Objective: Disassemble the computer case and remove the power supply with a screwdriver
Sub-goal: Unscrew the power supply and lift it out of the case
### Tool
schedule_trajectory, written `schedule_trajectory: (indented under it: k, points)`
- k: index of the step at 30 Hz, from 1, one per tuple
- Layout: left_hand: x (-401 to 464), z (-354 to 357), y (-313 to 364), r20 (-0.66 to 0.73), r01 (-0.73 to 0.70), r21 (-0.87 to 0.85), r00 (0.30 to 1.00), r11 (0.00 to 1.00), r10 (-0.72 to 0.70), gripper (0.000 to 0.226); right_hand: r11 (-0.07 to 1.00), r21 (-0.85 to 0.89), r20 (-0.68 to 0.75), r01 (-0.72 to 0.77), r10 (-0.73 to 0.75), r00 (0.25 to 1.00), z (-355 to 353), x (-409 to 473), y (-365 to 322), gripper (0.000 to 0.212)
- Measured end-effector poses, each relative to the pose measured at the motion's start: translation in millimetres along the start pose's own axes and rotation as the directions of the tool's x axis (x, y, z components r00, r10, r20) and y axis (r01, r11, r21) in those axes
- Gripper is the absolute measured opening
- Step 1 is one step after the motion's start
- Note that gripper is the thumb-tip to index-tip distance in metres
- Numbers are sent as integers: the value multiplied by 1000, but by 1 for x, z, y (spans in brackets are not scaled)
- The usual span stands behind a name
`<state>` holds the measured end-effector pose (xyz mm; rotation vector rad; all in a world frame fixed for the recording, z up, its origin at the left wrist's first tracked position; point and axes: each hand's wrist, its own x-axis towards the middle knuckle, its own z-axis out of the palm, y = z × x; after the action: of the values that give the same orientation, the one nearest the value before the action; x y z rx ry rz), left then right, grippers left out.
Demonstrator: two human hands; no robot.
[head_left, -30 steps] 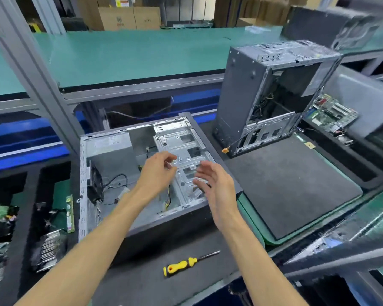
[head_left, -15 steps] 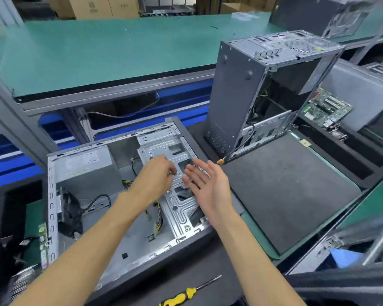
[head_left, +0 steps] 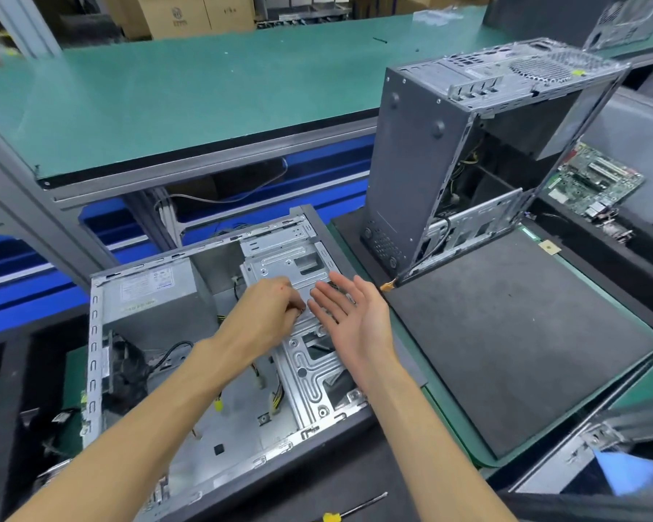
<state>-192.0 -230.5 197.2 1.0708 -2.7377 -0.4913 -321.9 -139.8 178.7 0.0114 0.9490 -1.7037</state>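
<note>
Left hand (head_left: 270, 314) now curled, pinching something small at drive cage (head_left: 298, 273) inside flat-lying case (head_left: 102, 371); right hand (head_left: 349, 314) opened, palm up beside it; screwdriver (head_left: 355, 508) untouched at mat's near edge; power supply (head_left: 148, 292) still mounted.

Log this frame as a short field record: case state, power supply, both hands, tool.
open case: lies flat, side panel off
power supply: in back left corner, not removed
left hand: fingers curled, pinching at drive bracket
right hand: open, palm up over bracket
screwdriver: lying unheld at bottom edge
second case: upright on mat
</note>
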Motion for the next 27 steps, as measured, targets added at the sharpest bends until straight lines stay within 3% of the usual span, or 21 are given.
schedule_trajectory:
  k: [15,21,24,27]
  points:
    - [5,-3,-4,-41,239,-284,964,929,-261,9,995,81,8,-57,56,998,-2,-1,-8,41]
    - [4,-4,-5,9,316,-431,938,845,-346,8,993,96,29,-73,71,997,-3,-1,-9,41]
    - [1,-4,-6,90,376,-611,907,697,-411,7,993,94,34,-76,73,997,-4,-2,-9,41]
    - [-1,-9,-5,250,431,-830,855,354,-455,10,995,73,27,-74,72,997,-4,-3,-9,40]
